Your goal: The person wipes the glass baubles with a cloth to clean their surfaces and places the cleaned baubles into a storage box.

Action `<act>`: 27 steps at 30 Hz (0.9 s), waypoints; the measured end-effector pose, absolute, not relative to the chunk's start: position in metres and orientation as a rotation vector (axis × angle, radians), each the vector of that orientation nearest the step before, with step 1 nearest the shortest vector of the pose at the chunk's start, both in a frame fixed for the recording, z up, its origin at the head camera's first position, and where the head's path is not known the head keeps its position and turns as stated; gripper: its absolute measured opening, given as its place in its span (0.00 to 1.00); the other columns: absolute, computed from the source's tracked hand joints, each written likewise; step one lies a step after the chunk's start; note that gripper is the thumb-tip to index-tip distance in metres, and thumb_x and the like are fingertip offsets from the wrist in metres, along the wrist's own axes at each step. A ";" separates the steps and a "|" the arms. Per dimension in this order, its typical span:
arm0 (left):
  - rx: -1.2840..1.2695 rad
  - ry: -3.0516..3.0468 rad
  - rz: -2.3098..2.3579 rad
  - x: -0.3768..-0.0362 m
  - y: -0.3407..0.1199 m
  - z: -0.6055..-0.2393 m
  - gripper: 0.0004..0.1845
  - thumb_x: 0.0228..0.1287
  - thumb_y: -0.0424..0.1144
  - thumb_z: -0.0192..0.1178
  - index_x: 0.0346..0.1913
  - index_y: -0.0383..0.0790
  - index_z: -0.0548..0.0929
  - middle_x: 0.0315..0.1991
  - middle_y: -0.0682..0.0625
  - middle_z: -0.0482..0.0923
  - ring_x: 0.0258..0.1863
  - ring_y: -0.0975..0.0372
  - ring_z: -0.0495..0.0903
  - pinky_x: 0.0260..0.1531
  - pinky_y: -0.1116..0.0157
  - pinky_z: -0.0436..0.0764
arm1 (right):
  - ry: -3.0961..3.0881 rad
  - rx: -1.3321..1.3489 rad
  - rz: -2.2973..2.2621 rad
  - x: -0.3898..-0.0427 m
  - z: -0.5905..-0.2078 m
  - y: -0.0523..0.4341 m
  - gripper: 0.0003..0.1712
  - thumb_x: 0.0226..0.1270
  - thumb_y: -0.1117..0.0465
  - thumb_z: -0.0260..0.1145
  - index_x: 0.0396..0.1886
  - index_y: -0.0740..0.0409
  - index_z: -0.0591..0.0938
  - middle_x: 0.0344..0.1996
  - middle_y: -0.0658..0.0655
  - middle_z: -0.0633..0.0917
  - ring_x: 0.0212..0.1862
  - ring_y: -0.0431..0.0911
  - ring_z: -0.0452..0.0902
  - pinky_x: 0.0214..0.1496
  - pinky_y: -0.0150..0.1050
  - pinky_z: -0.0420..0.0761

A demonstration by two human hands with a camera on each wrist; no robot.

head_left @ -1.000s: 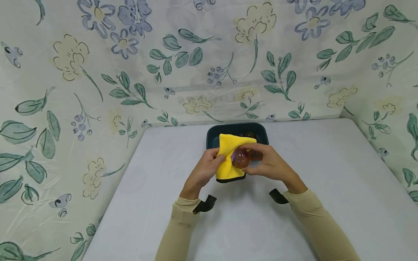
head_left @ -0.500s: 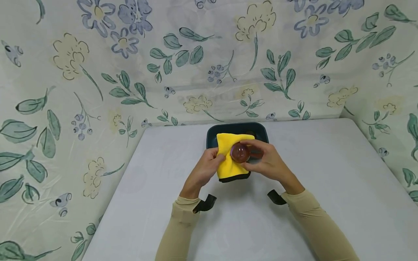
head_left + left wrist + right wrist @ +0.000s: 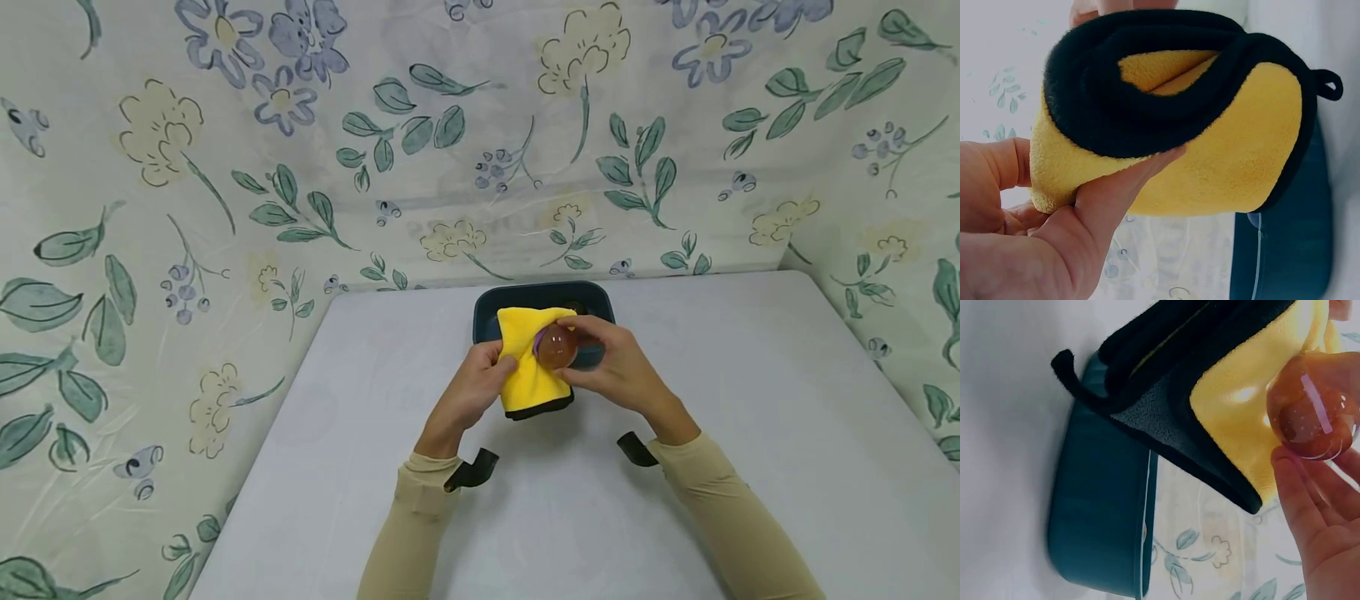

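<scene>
My left hand point(image 3: 474, 385) grips a folded yellow cloth point(image 3: 521, 387) with dark edging, its thumb on the near face. Against the cloth sits a glossy see-through ball point(image 3: 557, 347), reddish amber with a purple edge, pinched between the thumb and fingers of my right hand point(image 3: 626, 375). Up close in the right wrist view, the ball point(image 3: 1310, 412) shows highlights and small specks. The left wrist view has the cloth's layered dark border point(image 3: 1141, 134) arching over my left fingers; the ball is hidden there. Both hands are above the table, in front of a container.
The dark teal container point(image 3: 487, 312) stands at the table's back edge, partly covered by the cloth. Inside its far right corner lies a dark round thing point(image 3: 576, 307). The white table point(image 3: 375, 467) spreads around it. Flower-patterned sheeting point(image 3: 337, 183) hangs behind and at the sides.
My right hand has moved slightly up with the ball, which shifted left and then back right against the cloth, its purple edge changing place. The cloth's lower edge has swung right; my left hand stays nearly still.
</scene>
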State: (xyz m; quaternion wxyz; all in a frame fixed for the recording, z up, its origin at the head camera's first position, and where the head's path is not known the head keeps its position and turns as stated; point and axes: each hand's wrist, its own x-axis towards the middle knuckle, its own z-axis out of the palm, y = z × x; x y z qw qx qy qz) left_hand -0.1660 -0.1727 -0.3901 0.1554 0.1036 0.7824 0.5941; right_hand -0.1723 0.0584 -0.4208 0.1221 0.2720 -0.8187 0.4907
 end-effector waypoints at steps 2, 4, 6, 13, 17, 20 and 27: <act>0.295 2.242 1.702 -0.166 -0.172 -0.390 0.18 0.77 0.33 0.47 0.62 0.27 0.76 0.48 0.35 0.82 0.36 0.60 0.83 0.47 0.63 0.89 | -2.390 0.794 1.437 -0.174 -0.421 0.059 0.37 0.53 0.66 0.82 0.64 0.61 0.79 0.59 0.60 0.83 0.54 0.52 0.83 0.58 0.50 0.87; 0.291 2.240 1.705 -0.167 -0.171 -0.390 0.18 0.77 0.33 0.47 0.62 0.27 0.76 0.49 0.35 0.82 0.37 0.60 0.83 0.47 0.63 0.89 | -2.394 0.792 1.439 -0.175 -0.421 0.061 0.37 0.53 0.66 0.82 0.64 0.60 0.79 0.59 0.60 0.82 0.55 0.52 0.82 0.59 0.48 0.87; 0.287 2.239 1.709 -0.167 -0.171 -0.390 0.19 0.77 0.33 0.47 0.63 0.27 0.76 0.49 0.35 0.82 0.37 0.60 0.83 0.48 0.63 0.89 | -2.401 0.795 1.440 -0.175 -0.421 0.062 0.38 0.53 0.66 0.82 0.65 0.60 0.78 0.59 0.60 0.81 0.56 0.51 0.82 0.59 0.46 0.86; 0.287 2.236 1.713 -0.166 -0.169 -0.388 0.20 0.76 0.33 0.47 0.64 0.27 0.75 0.50 0.35 0.82 0.38 0.59 0.83 0.49 0.62 0.88 | -2.426 0.808 1.466 -0.180 -0.423 0.067 0.37 0.53 0.68 0.81 0.65 0.61 0.79 0.57 0.59 0.79 0.53 0.50 0.83 0.58 0.39 0.87; 0.298 2.235 1.712 -0.166 -0.168 -0.387 0.20 0.76 0.33 0.47 0.64 0.27 0.75 0.50 0.34 0.82 0.38 0.59 0.84 0.49 0.62 0.88 | -2.446 0.801 1.459 -0.182 -0.423 0.070 0.37 0.53 0.68 0.81 0.65 0.61 0.79 0.57 0.59 0.79 0.51 0.50 0.83 0.58 0.40 0.87; 0.304 2.237 1.712 -0.166 -0.167 -0.387 0.20 0.76 0.33 0.47 0.64 0.27 0.75 0.50 0.34 0.82 0.38 0.58 0.83 0.49 0.62 0.88 | -2.469 0.788 1.411 -0.183 -0.423 0.072 0.38 0.53 0.66 0.82 0.65 0.59 0.80 0.57 0.59 0.81 0.52 0.50 0.82 0.58 0.46 0.87; 0.280 2.231 1.719 -0.168 -0.164 -0.387 0.20 0.76 0.33 0.48 0.66 0.28 0.75 0.52 0.34 0.81 0.40 0.57 0.83 0.52 0.60 0.88 | -2.518 0.789 1.339 -0.186 -0.424 0.074 0.38 0.53 0.65 0.82 0.66 0.60 0.79 0.57 0.60 0.83 0.53 0.52 0.82 0.57 0.52 0.87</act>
